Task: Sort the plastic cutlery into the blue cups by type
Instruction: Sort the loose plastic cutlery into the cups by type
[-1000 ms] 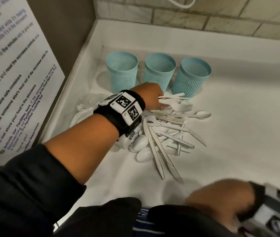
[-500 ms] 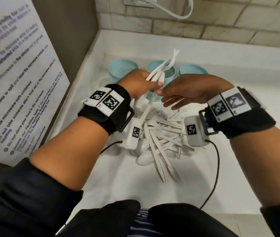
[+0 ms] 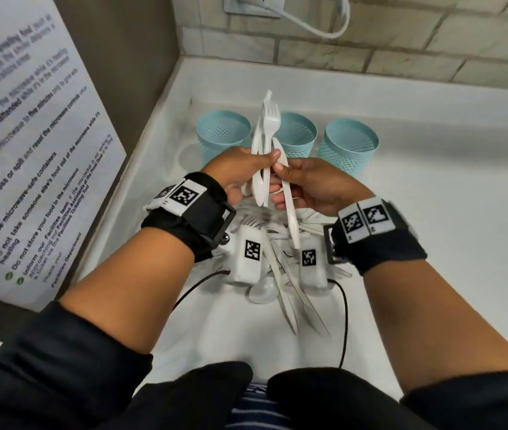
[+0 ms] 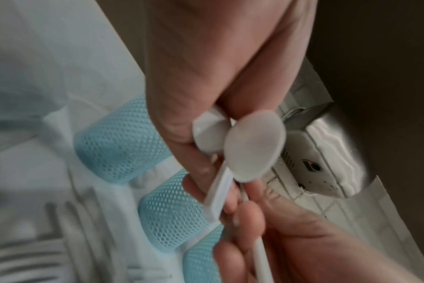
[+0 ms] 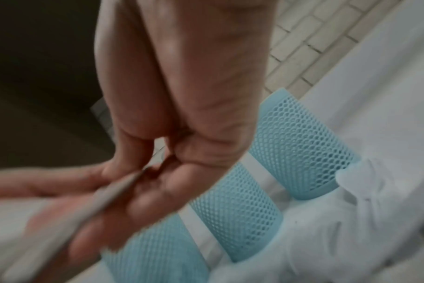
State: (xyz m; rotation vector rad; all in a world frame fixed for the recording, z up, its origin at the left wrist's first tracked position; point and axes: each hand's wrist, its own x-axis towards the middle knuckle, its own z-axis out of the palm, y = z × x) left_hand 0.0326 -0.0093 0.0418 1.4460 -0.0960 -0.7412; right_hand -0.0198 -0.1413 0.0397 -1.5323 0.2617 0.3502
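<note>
Over the white bench, both hands raised: pulling one piece out of a mixed handful.

Nearest, loose knives, spoons and forks (image 3: 280, 274) lie heaped on the bench (image 3: 432, 243) beneath the wrists, still unsorted. Above them the right hand (image 3: 305, 184) pinches a single long utensil (image 3: 288, 206), apparently a knife, angled down and away from the rest, likely to separate it by type. Just beside it the left hand (image 3: 234, 172) is clenched around a mixed bundle (image 3: 265, 144), a fork (image 3: 271, 114) standing tines-up, spoon bowls (image 4: 254, 147) hanging below the palm; held upright, probably so types show. Farthest, three blue mesh cups (image 3: 296, 135) stand in a row near the backsplash, apparently empty.
</note>
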